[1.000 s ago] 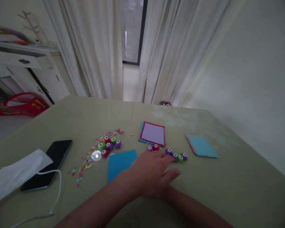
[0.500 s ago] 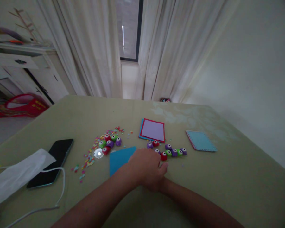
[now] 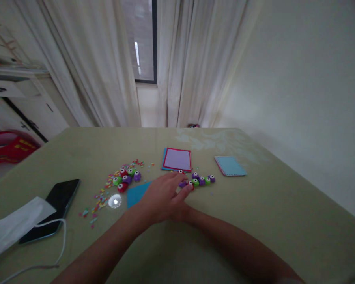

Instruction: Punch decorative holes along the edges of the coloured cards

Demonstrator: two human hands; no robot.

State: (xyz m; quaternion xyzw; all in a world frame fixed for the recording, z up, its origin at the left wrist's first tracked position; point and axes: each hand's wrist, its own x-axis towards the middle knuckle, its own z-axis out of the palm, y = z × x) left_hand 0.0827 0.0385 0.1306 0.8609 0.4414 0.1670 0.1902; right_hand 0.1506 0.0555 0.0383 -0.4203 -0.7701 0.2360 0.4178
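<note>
My left hand reaches across the front of the table, thumb and fingers apart, over a blue square card. Its fingertips are at the left end of a group of small red, green and purple one-eyed figures; whether they touch one I cannot tell. Beneath it lies my right hand, mostly covered, its fingers hidden. Left of the blue card sits a second cluster of such figures, close to a clear round gem and scattered colourful confetti bits.
Behind the figures lies a stack of cards, lilac and red on top. A light blue stitched card is to the right. At left, a black phone lies partly under a white face mask. Curtains hang beyond the table.
My left hand's fingers have opened out and stretched forward to the figures, with the thumb apart. The whole view has shifted, so the table's things appear further left.
</note>
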